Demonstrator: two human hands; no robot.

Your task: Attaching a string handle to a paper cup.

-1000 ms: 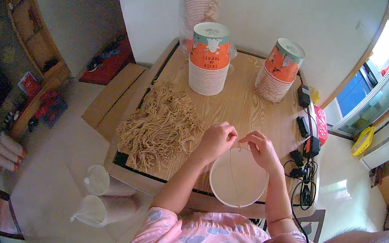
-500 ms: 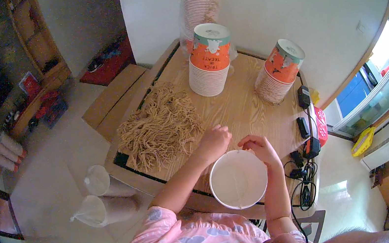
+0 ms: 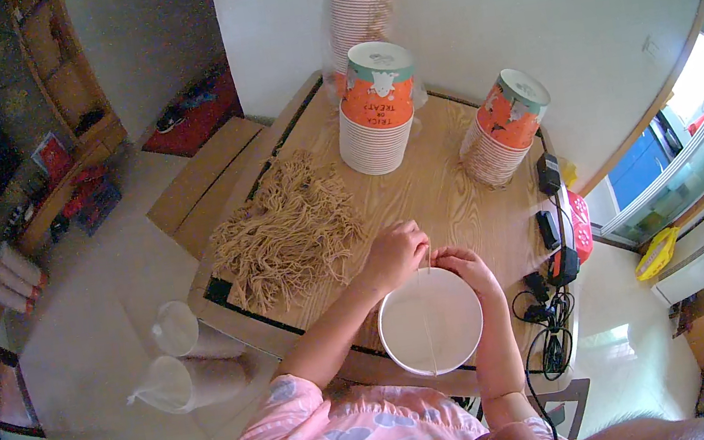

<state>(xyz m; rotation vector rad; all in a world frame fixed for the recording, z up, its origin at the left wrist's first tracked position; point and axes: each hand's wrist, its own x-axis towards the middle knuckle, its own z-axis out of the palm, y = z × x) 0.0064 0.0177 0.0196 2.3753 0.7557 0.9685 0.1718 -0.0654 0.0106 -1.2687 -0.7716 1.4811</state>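
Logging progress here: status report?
Left hand pinching cord; right hand at white bucket, far rim. Cord crossing bucket's mouth. Cord heap apart, to left.

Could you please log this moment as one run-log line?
left hand: pinching thin tan string; right hand: at far rim of round white paper bucket; string: spans bucket opening; tangled tan string pile: on brown table

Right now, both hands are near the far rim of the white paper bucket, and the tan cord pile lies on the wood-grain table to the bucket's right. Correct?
No, wrong side: the head view shows the tan cord pile to the left of the white paper bucket. The rest stands.
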